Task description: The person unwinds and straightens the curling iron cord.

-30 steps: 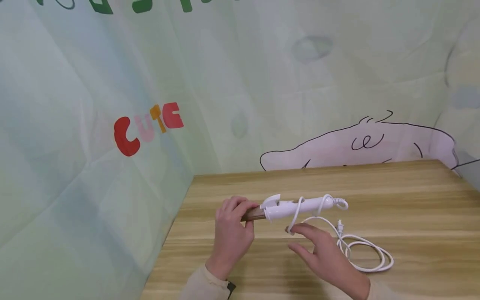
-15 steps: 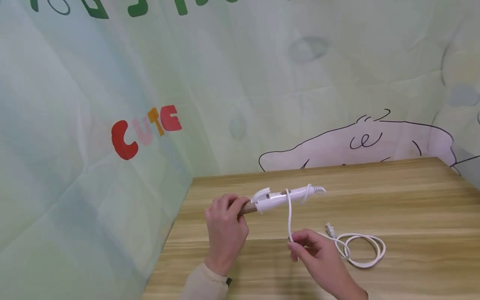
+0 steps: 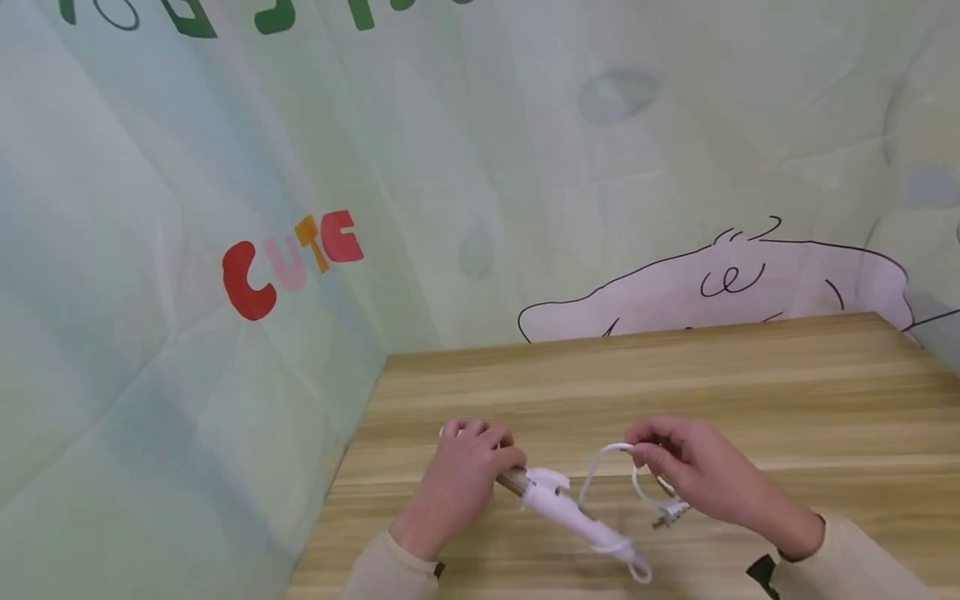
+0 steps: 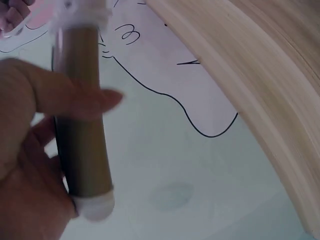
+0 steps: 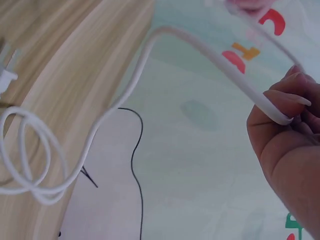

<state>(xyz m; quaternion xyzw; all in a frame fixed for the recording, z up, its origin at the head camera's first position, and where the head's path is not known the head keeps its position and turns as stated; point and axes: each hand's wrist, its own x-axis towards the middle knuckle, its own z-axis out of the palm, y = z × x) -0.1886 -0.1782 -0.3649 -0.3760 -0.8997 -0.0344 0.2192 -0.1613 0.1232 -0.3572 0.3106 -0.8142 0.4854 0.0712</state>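
My left hand grips the brown barrel of a white curling iron, its thumb lying across the barrel in the left wrist view. The iron's handle slants down to the right over the table, with a loop of cord at its end. My right hand pinches the white power cord between thumb and fingers, to the right of the handle. In the right wrist view the cord arches away from the fingertips and runs down to loose coils. The plug shows just below the right hand.
The wooden table reaches back to a pale green cloth backdrop with a cartoon drawing. Another cloth side with coloured letters borders the table at left.
The iron's handle end has swung down toward me, from tilting up to tilting down. My right hand, which took the cord between fingers and thumb, has moved up and right with it.
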